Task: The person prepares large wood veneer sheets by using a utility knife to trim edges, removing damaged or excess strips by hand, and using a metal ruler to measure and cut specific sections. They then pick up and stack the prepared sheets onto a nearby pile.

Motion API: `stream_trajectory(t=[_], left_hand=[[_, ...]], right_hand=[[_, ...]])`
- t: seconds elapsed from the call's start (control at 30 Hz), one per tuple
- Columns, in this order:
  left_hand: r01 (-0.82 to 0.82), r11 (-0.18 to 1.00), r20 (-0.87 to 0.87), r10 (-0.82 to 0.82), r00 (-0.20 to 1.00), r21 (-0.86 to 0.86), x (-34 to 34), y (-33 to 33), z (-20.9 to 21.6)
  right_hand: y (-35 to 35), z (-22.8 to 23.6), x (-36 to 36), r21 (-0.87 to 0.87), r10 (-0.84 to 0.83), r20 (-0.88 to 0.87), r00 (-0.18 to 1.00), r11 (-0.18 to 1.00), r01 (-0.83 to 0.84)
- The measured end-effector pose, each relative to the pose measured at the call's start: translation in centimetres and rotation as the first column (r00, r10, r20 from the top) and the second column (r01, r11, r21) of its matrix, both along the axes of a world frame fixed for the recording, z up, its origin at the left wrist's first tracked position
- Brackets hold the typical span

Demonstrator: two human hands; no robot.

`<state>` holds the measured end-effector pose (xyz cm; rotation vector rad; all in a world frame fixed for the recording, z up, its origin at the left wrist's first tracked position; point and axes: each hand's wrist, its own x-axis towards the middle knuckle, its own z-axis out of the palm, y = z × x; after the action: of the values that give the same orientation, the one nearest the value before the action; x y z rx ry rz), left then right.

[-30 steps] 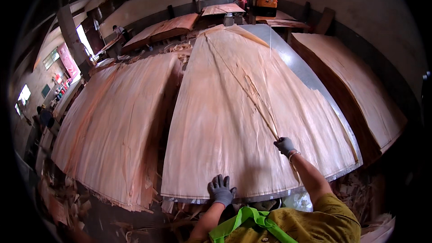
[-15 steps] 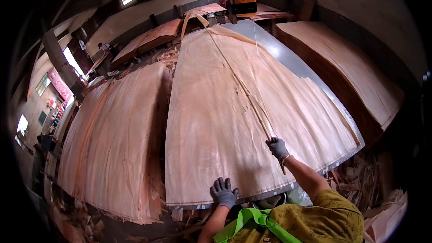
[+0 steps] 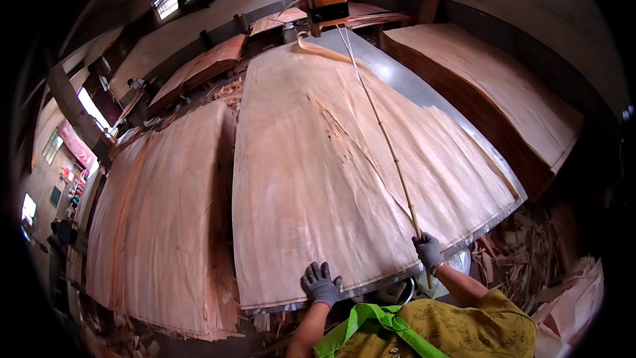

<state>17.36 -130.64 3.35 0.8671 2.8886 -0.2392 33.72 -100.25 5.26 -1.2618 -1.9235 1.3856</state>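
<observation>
A large, thin wood veneer sheet point(image 3: 285, 179) covers most of the long metal-topped table point(image 3: 391, 79) before me. Gloved in grey, my left hand point(image 3: 322, 285) rests flat near the sheet's front edge, fingers spread. My right hand point(image 3: 427, 249), in a matching glove, is wrapped round the lower part of a long bamboo stick point(image 3: 392, 149). The stick slants away over the sheet, its tip near the far end of the table. Torn, wrinkled strips point(image 3: 341, 134) show in the middle of the sheet. At its far edge a flap of veneer point(image 3: 324, 52) is folded over.
Stacked veneer stands to the left point(image 3: 172, 212) and another tall stack point(image 3: 490, 86) to the right. Veneer scraps point(image 3: 523, 252) litter the floor at the right. Behind the table hangs an orange and black box point(image 3: 329, 0). A person point(image 3: 138, 85) works at the far left.
My right hand has drawn back toward me, and the stick's tip has swung right. The strip raised at the far end has come off the stick. My left hand stays on the sheet.
</observation>
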Motion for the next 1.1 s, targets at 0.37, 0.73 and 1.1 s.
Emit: stream_trajectory(t=[0.37,0.73,1.1], left_hand=[[0.016,1.0,-0.031,-0.016,0.999,-0.022,0.5,0.7,0.7],[-0.009,1.0,0.007,0.01,1.0,-0.024,0.1,0.9,0.0],[-0.023,0.998,0.02,0.024,0.999,-0.059,0.0,0.7,-0.7]], right_hand=[[-1.9,-0.6,15.1,0.233,-0.02,0.233,0.972,0.972,-0.036],[-2.3,1.4,3.7,-0.037,0.223,0.126,0.967,0.975,-0.22],[-2.3,1.5,-5.8,-0.473,0.122,-0.098,0.988,0.867,-0.154]])
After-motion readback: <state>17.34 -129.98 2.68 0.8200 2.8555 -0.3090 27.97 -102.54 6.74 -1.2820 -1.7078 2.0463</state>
